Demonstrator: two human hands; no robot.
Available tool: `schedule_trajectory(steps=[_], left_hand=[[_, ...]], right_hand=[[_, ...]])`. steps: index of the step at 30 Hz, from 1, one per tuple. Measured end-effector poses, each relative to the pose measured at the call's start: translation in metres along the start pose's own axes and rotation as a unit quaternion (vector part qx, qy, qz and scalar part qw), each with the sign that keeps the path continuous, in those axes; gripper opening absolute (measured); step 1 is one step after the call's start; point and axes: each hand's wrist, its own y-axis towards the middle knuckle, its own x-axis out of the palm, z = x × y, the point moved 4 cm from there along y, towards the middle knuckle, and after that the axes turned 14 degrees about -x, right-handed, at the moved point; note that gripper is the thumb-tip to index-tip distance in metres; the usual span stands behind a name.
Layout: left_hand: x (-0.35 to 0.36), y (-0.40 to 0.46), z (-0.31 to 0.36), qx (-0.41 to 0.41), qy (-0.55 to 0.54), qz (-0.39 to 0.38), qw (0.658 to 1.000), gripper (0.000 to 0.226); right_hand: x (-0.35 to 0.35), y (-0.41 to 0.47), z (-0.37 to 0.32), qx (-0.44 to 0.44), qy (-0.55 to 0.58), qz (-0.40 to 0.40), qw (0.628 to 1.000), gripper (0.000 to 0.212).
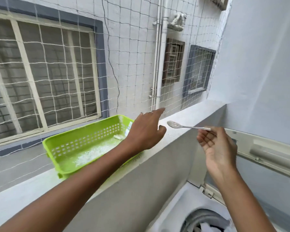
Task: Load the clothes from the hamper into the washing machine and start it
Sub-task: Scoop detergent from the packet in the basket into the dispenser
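Head view — left hand (145, 131) reaching over a green basket (77, 148) on the balcony ledge (182, 121), fingers extended and empty, right hand (216, 146) pinching a metal spoon (182, 126) by its handle, washing machine (182, 206) below at lower right — lid raised, clothes (208, 226) in the drum.

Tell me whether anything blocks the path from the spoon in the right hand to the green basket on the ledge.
Yes. The left hand and its forearm hang over the green basket, directly between it and the spoon pinched in the right hand.
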Motion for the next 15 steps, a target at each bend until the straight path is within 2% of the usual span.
schedule_trajectory(steps=[3,5,10,15], left_hand=[[0.021,-0.011,0.014,0.012,-0.039,0.005,0.999,0.055],[0.046,-0.021,0.024,0.014,-0.069,-0.020,0.997,0.056],[0.127,-0.052,0.055,0.015,-0.118,-0.152,0.981,0.054],[0.212,-0.091,0.087,0.014,-0.120,-0.293,0.949,0.055]], right_hand=[[-0.034,-0.002,-0.015,-0.022,-0.007,0.034,0.999,0.020],[-0.064,-0.004,-0.025,-0.033,-0.013,0.063,0.997,0.019],[-0.145,-0.012,-0.051,-0.055,-0.053,0.132,0.988,0.021],[-0.225,-0.027,-0.069,-0.076,-0.096,0.209,0.970,0.021]])
